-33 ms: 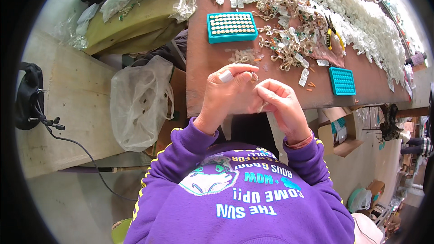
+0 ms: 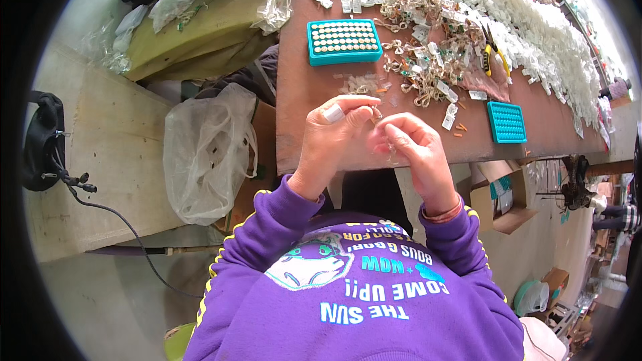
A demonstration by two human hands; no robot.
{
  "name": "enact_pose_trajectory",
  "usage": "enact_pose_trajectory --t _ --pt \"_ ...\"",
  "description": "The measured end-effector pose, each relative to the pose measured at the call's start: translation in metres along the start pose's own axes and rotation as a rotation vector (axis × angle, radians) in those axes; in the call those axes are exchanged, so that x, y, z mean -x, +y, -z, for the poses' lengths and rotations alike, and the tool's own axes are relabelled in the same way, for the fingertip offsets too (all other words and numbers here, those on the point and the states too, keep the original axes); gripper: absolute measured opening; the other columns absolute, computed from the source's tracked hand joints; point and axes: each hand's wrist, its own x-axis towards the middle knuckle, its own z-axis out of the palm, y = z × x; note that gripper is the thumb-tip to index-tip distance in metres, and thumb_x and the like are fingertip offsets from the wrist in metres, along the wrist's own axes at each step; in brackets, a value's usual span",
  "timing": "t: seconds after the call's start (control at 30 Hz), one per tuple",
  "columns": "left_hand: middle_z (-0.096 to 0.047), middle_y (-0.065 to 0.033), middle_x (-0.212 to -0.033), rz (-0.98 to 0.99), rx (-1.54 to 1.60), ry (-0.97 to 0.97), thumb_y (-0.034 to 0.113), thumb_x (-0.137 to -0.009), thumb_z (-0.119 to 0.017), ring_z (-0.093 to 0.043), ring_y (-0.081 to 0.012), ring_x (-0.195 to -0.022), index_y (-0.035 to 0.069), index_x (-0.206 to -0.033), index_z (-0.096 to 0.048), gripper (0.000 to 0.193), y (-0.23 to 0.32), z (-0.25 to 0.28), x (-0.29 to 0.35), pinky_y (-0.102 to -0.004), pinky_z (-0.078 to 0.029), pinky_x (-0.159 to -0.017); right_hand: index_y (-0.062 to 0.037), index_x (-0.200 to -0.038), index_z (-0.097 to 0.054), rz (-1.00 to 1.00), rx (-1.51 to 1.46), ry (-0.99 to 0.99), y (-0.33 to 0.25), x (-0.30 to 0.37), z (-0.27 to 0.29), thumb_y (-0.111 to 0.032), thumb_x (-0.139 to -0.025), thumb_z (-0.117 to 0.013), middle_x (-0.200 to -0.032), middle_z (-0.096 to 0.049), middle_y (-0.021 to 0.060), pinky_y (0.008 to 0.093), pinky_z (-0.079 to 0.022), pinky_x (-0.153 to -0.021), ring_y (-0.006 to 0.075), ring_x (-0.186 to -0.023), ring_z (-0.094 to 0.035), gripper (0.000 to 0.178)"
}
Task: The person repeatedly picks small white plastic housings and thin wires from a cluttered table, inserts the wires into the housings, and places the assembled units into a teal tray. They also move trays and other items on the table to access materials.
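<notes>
My left hand (image 2: 328,135), with white tape round one finger, pinches a small bundle of thin wire (image 2: 377,114) between thumb and forefinger. Close beside it, my right hand (image 2: 422,157) is closed in a pinch, fingertips blurred, near a thin strand hanging from the bundle; what it grips is too small to make out. Both hands are above the near edge of the brown table (image 2: 311,127). Beyond them lies a heap of coiled wire bundles (image 2: 428,67). A teal tray (image 2: 344,59) at the far left holds rows of round, pale metallic cells.
Another teal tray (image 2: 507,122) lies at the right. Yellow-handled pliers (image 2: 493,57) rest by the wire heap. A large pile of translucent white plastic pieces (image 2: 468,0) covers the far side. A clear plastic bag (image 2: 207,154) hangs at the left; an open carton (image 2: 505,200) stands below right.
My right hand has shifted slightly up and its fingers have turned a little against the wire bundle. My left hand stays almost in place.
</notes>
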Motion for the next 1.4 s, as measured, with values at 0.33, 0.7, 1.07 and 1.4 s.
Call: enact_pose_trajectory --t 0.33,0.7,1.07,1.4 --pt "-0.066 -0.0032 -0.101 0.088 0.004 0.17 0.011 -0.093 -0.066 -0.061 -0.0079 -0.093 0.002 -0.108 -0.062 0.018 -0.016 -0.008 0.004 -0.0229 -0.048 -0.081 -0.0023 -0.093 -0.064 0.782 0.992 0.309 0.007 -0.019 -0.019 0.001 -0.079 -0.071 -0.085 -0.066 0.0097 0.0314 -0.053 -0.066 0.0249 -0.075 -0.067 0.016" --pt "-0.056 -0.0133 -0.122 0.311 0.553 -0.012 0.008 -0.097 -0.054 -0.056 -0.0203 -0.117 -0.003 -0.134 -0.042 0.04 -0.014 0.021 0.004 -0.0335 -0.046 -0.102 0.0011 -0.101 -0.065 -0.012 -0.128 -0.054 0.0 -0.029 0.006 -0.009 -0.092 -0.065 -0.085 -0.068 0.0043 0.0204 -0.05 -0.065 0.007 -0.071 -0.063 0.013" --pt "-0.065 -0.0026 -0.107 0.082 0.053 0.03 0.011 -0.089 -0.071 -0.06 -0.0075 -0.092 0.001 -0.121 -0.06 0.036 -0.003 0.021 0.017 -0.0229 -0.048 -0.083 0.0003 -0.1 -0.067 -0.131 -0.182 -0.139 -0.004 -0.022 -0.007 -0.013 -0.089 -0.07 -0.083 -0.065 0.0003 0.0185 -0.045 -0.06 0.0042 -0.067 -0.057 0.017" --pt "-0.063 -0.0023 -0.096 0.14 0.211 -0.08 0.004 -0.084 -0.071 -0.06 -0.0091 -0.088 0.007 -0.102 -0.056 0.024 -0.01 0.027 0.015 -0.0235 -0.049 -0.079 0.0016 -0.089 -0.07 -0.048 0.143 -0.152 -0.025 -0.012 -0.009 -0.013 -0.087 -0.071 -0.078 -0.065 -0.0015 0.0187 -0.044 -0.063 0.0022 -0.072 -0.055 0.015"
